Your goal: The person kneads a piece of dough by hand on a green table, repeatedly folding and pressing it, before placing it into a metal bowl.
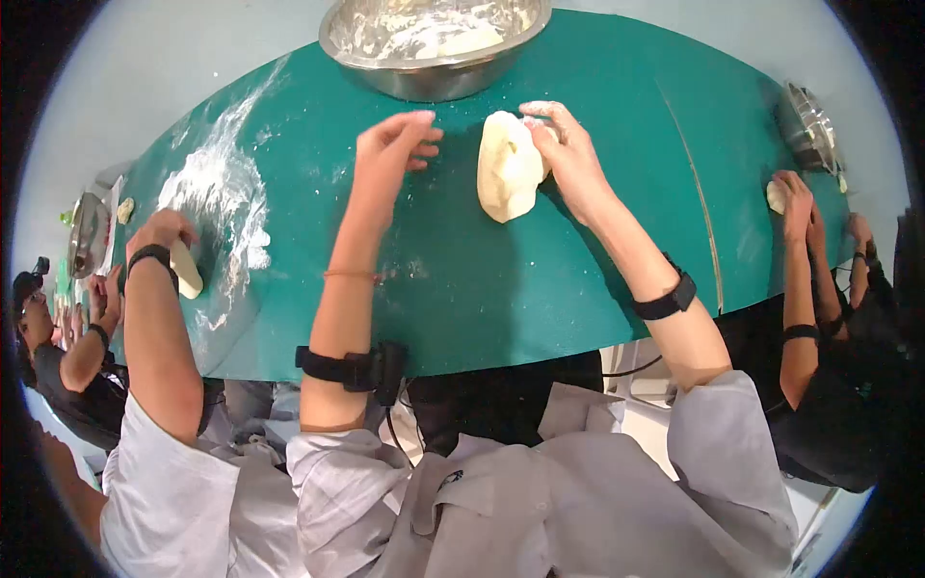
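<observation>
A pale lump of dough lies on the green table mat, in front of a steel bowl. On the dough's upper right side is my right hand, its fingers curled against the edge and partly hiding it; thumb and index finger bend toward each other there. My left hand hovers to the left of the dough, apart from it, with fingers loosely bent and nothing visible between them.
White flour is spread on the mat at the left. Beside it a co-worker's hand touches another piece of dough. More people's hands, dough and a metal bowl are at the right.
</observation>
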The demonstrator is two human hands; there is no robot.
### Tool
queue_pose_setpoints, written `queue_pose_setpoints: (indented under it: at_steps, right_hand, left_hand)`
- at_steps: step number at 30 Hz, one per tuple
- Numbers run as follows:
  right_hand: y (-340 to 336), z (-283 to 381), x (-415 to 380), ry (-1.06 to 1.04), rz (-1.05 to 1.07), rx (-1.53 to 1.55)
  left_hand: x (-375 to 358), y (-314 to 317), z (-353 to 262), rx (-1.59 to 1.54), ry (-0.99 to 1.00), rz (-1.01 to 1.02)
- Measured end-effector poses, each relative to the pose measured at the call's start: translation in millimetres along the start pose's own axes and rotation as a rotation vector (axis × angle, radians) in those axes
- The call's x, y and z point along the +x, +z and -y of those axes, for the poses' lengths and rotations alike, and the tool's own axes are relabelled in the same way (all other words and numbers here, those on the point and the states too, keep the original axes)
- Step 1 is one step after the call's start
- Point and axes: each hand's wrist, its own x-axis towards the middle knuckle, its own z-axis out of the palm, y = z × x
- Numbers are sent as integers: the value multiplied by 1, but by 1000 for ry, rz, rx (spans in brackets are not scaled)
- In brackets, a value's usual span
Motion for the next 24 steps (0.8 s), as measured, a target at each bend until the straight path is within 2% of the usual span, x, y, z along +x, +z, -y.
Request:
queue_pose_setpoints:
  at_steps: [1,4,8,10,13,15,16,19,20,24]
  right_hand:
    - [0,10,-4,-80,-10,-109]
    - [-7,21,0,-608,71,-642]
    - [5,60,4,-525,464,-645]
    - [35,86,-4,-397,416,-1082]
    - [54,72,-12,-436,364,-1281]
    - [49,68,-12,-537,387,-1237]
    - [42,72,-13,-487,470,-1251]
    - [8,56,-11,-525,633,-1014]
    - [4,53,-14,-481,600,-895]
    - [21,36,-28,-636,379,-949]
  left_hand:
    - [0,1,11,-20,7,9]
    - [0,5,27,-54,87,46]
    - [-2,-3,35,-173,105,81]
    - [-1,-6,29,-255,97,88]
    - [-8,0,24,-170,99,174]
    - [-11,4,21,-136,114,184]
    - [-11,3,19,-118,118,185]
    - [-9,-1,20,-110,120,158]
    - [-7,-2,20,-106,122,151]
    - [-6,4,25,-83,119,189]
